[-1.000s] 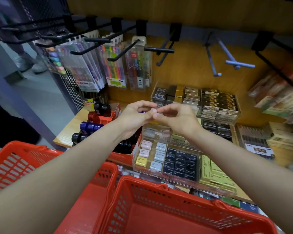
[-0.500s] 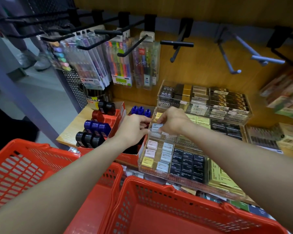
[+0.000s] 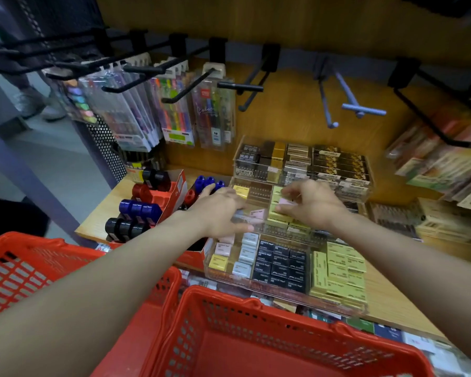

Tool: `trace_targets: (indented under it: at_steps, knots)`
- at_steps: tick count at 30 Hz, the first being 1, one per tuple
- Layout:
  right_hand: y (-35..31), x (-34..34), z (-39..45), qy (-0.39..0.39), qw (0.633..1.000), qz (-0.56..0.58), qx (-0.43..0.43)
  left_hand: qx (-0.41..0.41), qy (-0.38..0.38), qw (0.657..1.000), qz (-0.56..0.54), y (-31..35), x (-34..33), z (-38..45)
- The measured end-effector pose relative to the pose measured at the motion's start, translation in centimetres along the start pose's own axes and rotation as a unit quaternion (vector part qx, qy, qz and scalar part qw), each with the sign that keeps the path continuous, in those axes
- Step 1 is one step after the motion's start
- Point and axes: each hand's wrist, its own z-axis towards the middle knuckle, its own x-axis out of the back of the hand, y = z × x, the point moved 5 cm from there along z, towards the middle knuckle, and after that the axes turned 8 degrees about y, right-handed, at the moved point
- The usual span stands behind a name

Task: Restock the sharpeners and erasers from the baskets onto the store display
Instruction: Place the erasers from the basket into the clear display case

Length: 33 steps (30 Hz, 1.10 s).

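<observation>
A clear tiered display [image 3: 259,288] holds rows of pink, white, black and yellow erasers. Over the yellow erasers in its middle tier, my right hand [image 3: 314,204] pinches a pink eraser [image 3: 284,201]. Another pink eraser [image 3: 257,213] lies in the compartment just to the left. My left hand [image 3: 219,213] rests with spread fingers on the left end of that tier and holds nothing. Black, blue and red sharpeners [image 3: 136,212] sit in a red box [image 3: 174,191] to the left. Two red baskets [image 3: 25,270] [image 3: 256,303] stand in front, with no goods visible inside them.
Black hooks [image 3: 239,86] with hanging pen packs [image 3: 176,118] jut out above the display at the left. Bare hooks stick out to the right. Boxed goods [image 3: 446,170] crowd the right side of the wooden shelf [image 3: 98,216]. A person's shoes [image 3: 38,104] show on the floor at far left.
Both hands came down from mid-air to the display's middle tier. My right hand shifted right over the yellow erasers with a pink eraser, and my left hand spread open.
</observation>
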Motion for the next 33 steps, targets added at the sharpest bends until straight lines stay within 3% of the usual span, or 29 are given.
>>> trace_targets:
  at_steps: [4,9,16,23,29,33]
  knots:
    - [-0.1,-0.1,-0.1,0.004,1.0,0.001,0.011,0.015,-0.028,0.999,-0.009,0.2,0.3,0.1]
    - [0.1,0.0,-0.4,-0.01,0.999,-0.04,0.028,0.058,0.095,0.987,-0.116,1.0,1.9,1.7]
    - [0.7,-0.5,-0.4,0.005,0.999,-0.017,0.03,0.06,-0.05,0.982,-0.17,1.8,1.1,5.4]
    - [0.9,-0.5,-0.4,0.014,0.999,-0.011,0.039,0.046,-0.109,0.975,-0.187,1.4,0.4,6.4]
    - [1.0,-0.7,-0.6,0.021,0.998,0.007,0.05,0.042,-0.008,0.984,-0.174,1.4,0.1,6.5]
    - [1.1,-0.7,-0.7,0.021,0.998,0.007,0.061,0.061,0.119,0.98,-0.145,1.6,0.7,6.1]
